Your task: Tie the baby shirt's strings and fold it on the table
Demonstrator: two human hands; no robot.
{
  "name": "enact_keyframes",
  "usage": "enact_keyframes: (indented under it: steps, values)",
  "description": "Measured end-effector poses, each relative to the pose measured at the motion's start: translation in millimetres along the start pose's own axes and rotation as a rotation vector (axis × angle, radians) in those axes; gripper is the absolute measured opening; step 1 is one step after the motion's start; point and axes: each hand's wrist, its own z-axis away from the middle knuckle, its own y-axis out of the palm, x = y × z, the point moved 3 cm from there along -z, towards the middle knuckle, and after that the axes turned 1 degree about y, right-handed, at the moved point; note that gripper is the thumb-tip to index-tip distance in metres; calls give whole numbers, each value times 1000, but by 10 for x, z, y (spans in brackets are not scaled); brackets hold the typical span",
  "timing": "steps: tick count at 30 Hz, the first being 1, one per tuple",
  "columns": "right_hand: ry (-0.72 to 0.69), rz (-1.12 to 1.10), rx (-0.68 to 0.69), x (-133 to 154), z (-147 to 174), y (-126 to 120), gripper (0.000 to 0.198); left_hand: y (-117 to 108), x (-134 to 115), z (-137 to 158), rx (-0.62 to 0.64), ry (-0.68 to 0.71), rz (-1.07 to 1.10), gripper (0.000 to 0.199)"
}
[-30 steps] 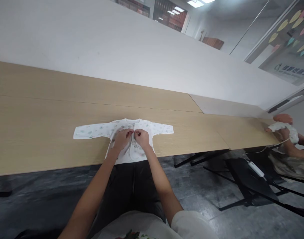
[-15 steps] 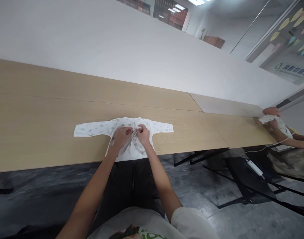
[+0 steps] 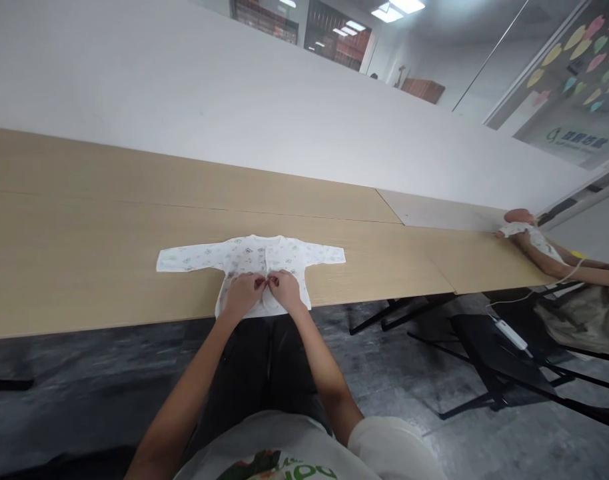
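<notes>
A small white baby shirt [image 3: 247, 252] with a scattered print lies face up on the table, its long sleeves spread to both sides. Its lower hem reaches the table's front edge. On the middle of the shirt front, my left hand [image 3: 244, 292] pinches the cloth at the front opening. Close beside it, fingertips nearly touching, my right hand [image 3: 284, 289] pinches the other edge of that opening. The fingers of both hands are closed, and they hide any fastener there.
The long wooden table [image 3: 94, 267] runs along a white wall [image 3: 184, 93]. At the far right another person's arms [image 3: 539, 253] handle a doll [image 3: 519, 217] in white clothing. Black folding chairs [image 3: 499, 360] and a white power strip [image 3: 512, 335] are at lower right.
Both my hands have moved down the shirt front toward the hem and come closer together. The opening edges, parted before, now lie together above my hands.
</notes>
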Motion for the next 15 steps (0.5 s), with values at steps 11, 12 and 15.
enact_keyframes:
  steps: [11,12,15]
  values:
    - [14,57,94,23,-100,-16,16,45,-37,-4,-71,-57,11,19]
    - [16,66,100,26,-106,-16,17,50,-38,-2,-73,-59,20,19]
    - [57,36,102,34,-108,-26,16,68,-42,1,-70,-22,63,20]
